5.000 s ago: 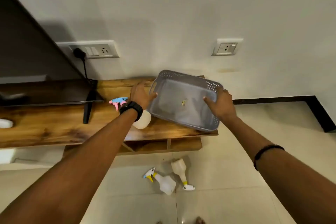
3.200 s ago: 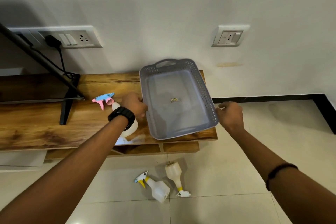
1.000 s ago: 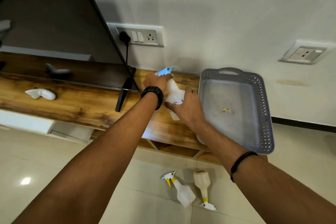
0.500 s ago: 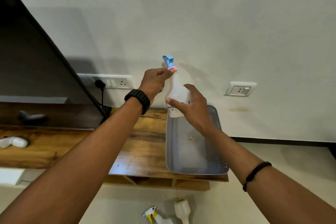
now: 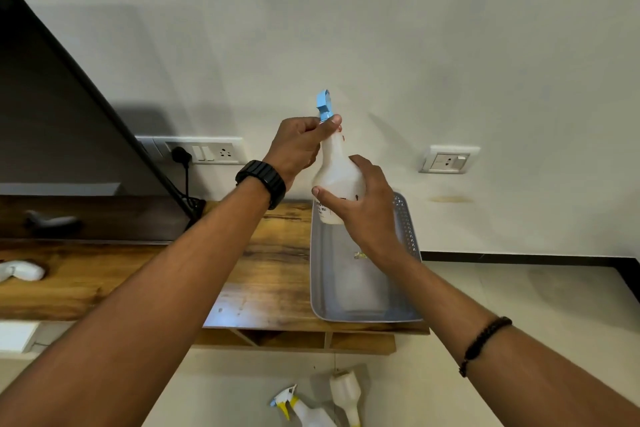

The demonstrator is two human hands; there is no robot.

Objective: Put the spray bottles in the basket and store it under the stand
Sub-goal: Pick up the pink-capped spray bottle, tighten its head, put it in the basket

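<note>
I hold a white spray bottle (image 5: pixel 334 170) with a blue nozzle upright in the air above the far end of the grey basket (image 5: pixel 412 246). My left hand (image 5: pixel 298 146) grips its neck just under the blue trigger head. My right hand (image 5: pixel 363 208) wraps around the lower body of the bottle. The basket lies on the right end of the wooden stand (image 5: pixel 270 274) and holds only a small scrap. Two more white spray bottles (image 5: pixel 311 411) (image 5: pixel 344 392) lie on the floor in front of the stand, one with a yellow and blue nozzle.
A dark TV screen (image 5: pixel 52 135) leans over the stand's left part, its cable plugged into a wall socket (image 5: pixel 204 152). A white object (image 5: pixel 20 270) lies at the stand's left. A second socket (image 5: pixel 448 161) is on the wall at right. Open shelf compartments (image 5: pixel 294 340) sit under the stand top.
Both hands picked the blue-nozzled bottle up off the stand and raised it upright above the basket. In the last half second it has hardly moved.
</note>
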